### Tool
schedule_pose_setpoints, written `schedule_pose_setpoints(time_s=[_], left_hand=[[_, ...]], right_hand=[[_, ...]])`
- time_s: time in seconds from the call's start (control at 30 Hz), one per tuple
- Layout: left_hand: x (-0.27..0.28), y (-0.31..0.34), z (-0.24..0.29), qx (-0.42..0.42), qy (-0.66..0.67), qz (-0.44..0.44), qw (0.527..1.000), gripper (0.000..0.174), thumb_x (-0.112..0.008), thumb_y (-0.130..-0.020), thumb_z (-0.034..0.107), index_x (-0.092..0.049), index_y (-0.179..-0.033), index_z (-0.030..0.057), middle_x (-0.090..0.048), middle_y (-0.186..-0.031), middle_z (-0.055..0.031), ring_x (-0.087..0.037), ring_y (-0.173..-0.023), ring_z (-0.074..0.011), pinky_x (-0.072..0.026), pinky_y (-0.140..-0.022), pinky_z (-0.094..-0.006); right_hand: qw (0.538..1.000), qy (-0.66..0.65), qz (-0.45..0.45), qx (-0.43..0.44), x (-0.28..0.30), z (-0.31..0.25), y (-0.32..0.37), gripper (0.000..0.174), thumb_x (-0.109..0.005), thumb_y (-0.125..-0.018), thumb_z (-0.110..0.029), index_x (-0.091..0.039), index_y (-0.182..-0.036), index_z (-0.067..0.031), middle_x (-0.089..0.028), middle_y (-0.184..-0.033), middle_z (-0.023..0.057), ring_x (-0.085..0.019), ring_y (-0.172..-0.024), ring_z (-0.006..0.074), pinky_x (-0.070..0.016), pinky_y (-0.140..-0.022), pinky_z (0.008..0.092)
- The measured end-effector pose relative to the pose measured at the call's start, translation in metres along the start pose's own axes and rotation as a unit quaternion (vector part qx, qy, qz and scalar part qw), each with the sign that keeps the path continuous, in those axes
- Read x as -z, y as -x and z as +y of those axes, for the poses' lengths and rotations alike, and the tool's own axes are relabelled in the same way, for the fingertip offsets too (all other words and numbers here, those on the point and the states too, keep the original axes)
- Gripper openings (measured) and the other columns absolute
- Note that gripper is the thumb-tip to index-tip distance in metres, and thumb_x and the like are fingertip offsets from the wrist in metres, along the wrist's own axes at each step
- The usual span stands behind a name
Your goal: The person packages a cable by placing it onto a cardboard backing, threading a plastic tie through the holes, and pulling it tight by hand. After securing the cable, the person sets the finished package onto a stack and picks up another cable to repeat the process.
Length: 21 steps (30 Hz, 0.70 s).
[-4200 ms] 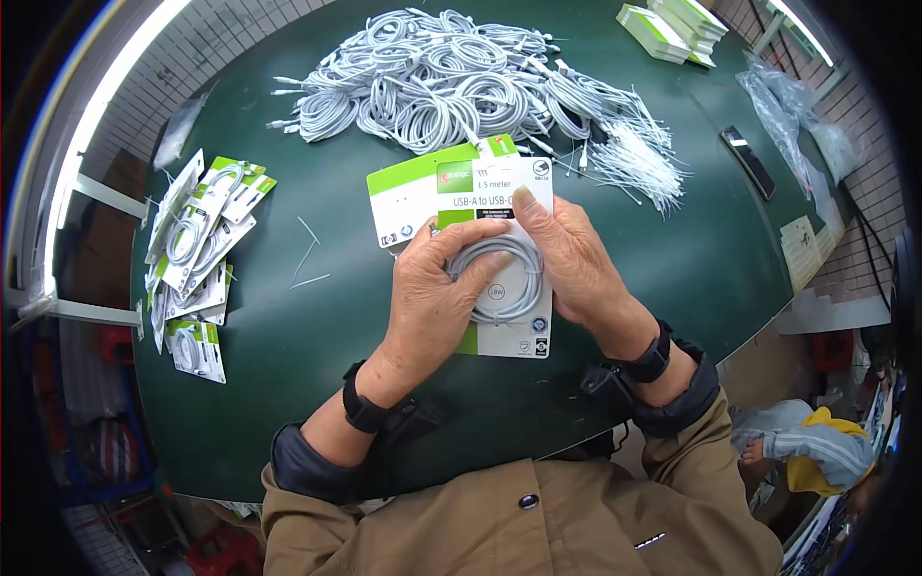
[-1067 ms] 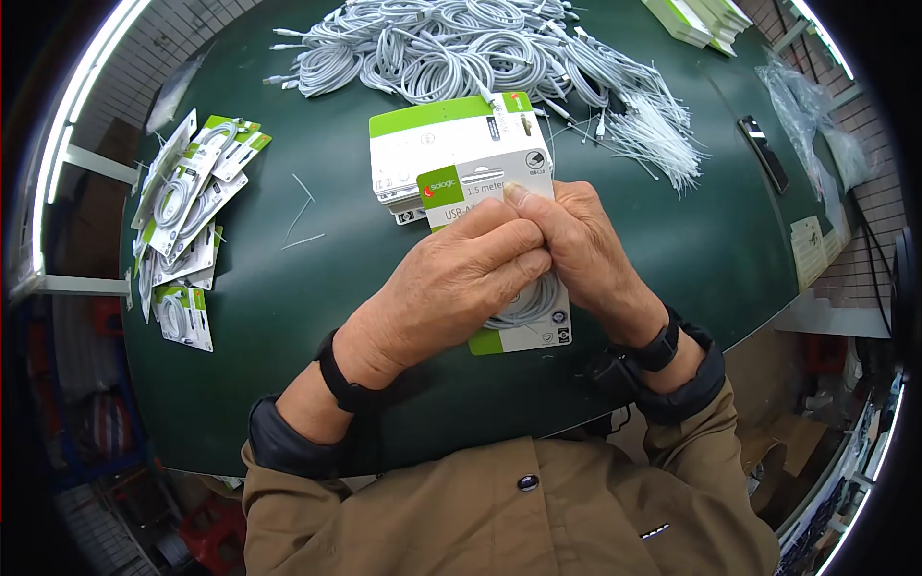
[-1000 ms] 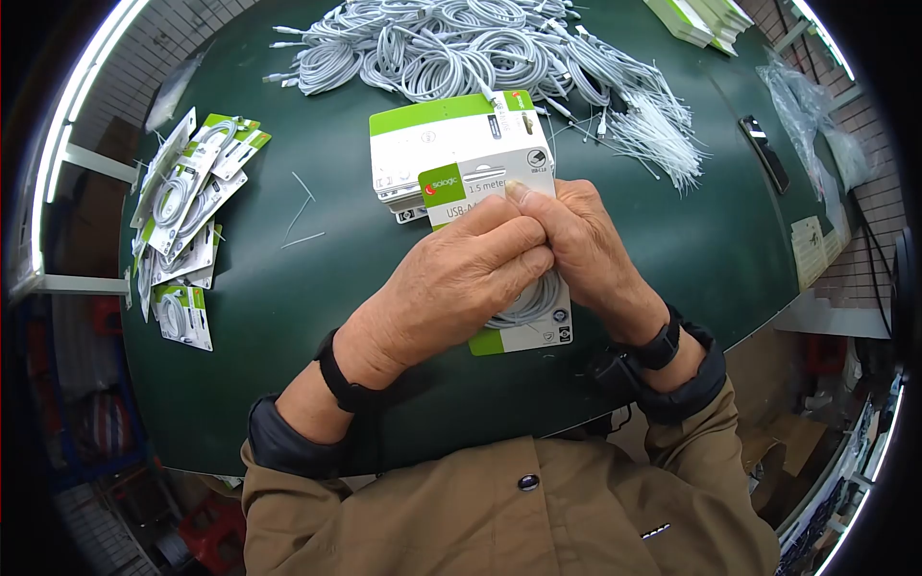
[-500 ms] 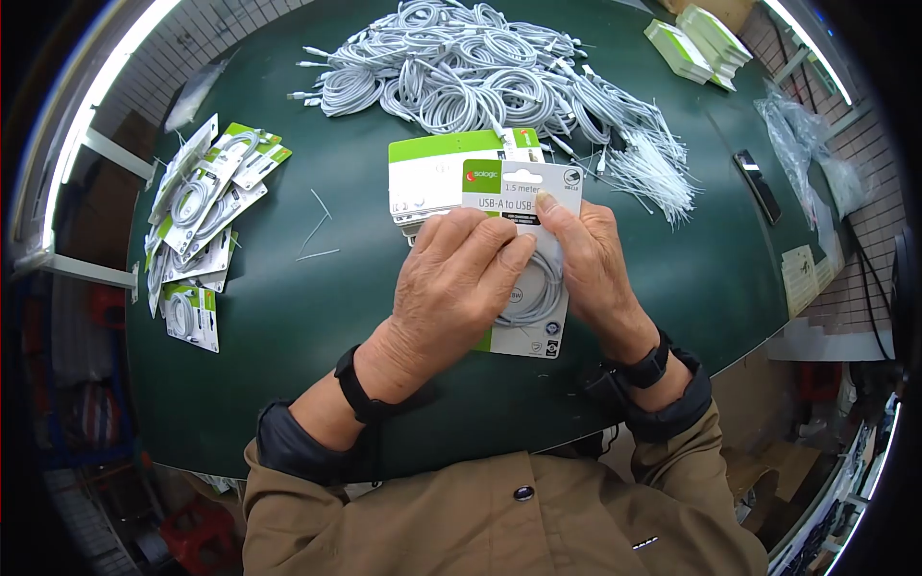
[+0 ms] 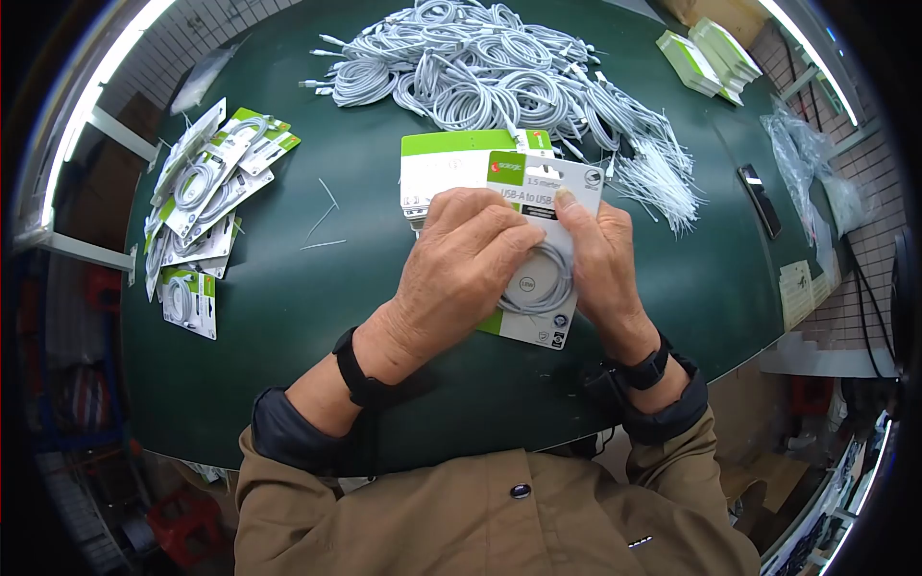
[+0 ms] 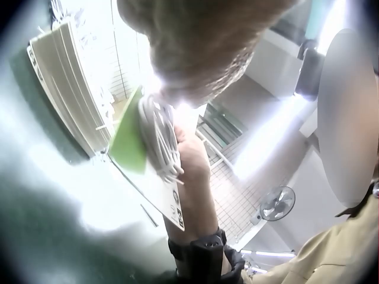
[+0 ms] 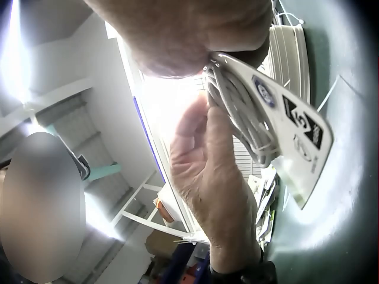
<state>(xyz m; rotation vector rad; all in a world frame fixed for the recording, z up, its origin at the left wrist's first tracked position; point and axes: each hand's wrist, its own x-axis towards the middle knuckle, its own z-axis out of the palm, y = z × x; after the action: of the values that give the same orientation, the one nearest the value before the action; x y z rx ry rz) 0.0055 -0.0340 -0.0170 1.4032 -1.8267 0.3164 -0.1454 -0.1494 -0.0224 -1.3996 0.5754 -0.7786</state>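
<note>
A white and green retail card [image 5: 506, 168] printed "1.5 meter USB-A to USB-" is upright before the person, with a coiled grey-white USB cable [image 5: 530, 309] on its front. The right hand [image 5: 605, 264] holds the card by its right edge, thumb on the front near the print. The left hand [image 5: 456, 264], fingers curled, pinches at the upper left of the coil, covering part of it. In the right wrist view, the left thumb and fingers meet the coil's [image 7: 240, 112] end. Behind lies a stack of blank-sided cards [image 5: 437, 178].
A large heap of coiled cables [image 5: 480, 72] lies at the back, beside a bundle of thin white ties [image 5: 663, 187]. Finished-looking carded cables [image 5: 197, 202] pile at left. A phone [image 5: 759, 202], plastic bags [image 5: 816, 173] and more cards [image 5: 706, 62] are at right.
The hands, pressed together over the coil a second ago, have parted slightly; the left hand has drawn back leftward and the coil shows more. The card has shifted a little right and tilted.
</note>
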Motion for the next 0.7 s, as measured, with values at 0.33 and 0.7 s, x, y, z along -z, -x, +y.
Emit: schedule_pose_setpoints(time_s=[0.33, 0.7], left_hand=[[0.017, 0.006, 0.007, 0.352, 0.280, 0.063, 0.891, 0.049, -0.074, -0.096, 0.005, -0.049, -0.138, -0.0015, -0.056, -0.125, -0.0096, -0.058, -0.113, -0.0142, -0.0544, -0.088, -0.0298], [-0.007, 0.011, 0.018, 0.373, 0.319, -0.015, 0.871, 0.041, -0.058, -0.100, 0.006, -0.050, -0.137, -0.0093, -0.073, -0.110, -0.0263, -0.074, -0.099, -0.0309, -0.0565, -0.090, -0.0410]], right_hand=[[0.992, -0.113, 0.049, 0.006, 0.011, -0.003, -0.005, 0.039, -0.052, -0.111, -0.023, -0.061, -0.131, 0.0086, -0.074, -0.119, 0.0171, -0.074, -0.097, 0.0170, -0.0617, -0.086, 0.0314], [0.990, -0.091, 0.099, 0.039, 0.003, 0.000, -0.007, 0.034, -0.071, -0.104, -0.017, -0.066, -0.129, 0.0043, -0.068, -0.129, 0.0144, -0.064, -0.116, 0.0173, -0.0539, -0.094, 0.0321]])
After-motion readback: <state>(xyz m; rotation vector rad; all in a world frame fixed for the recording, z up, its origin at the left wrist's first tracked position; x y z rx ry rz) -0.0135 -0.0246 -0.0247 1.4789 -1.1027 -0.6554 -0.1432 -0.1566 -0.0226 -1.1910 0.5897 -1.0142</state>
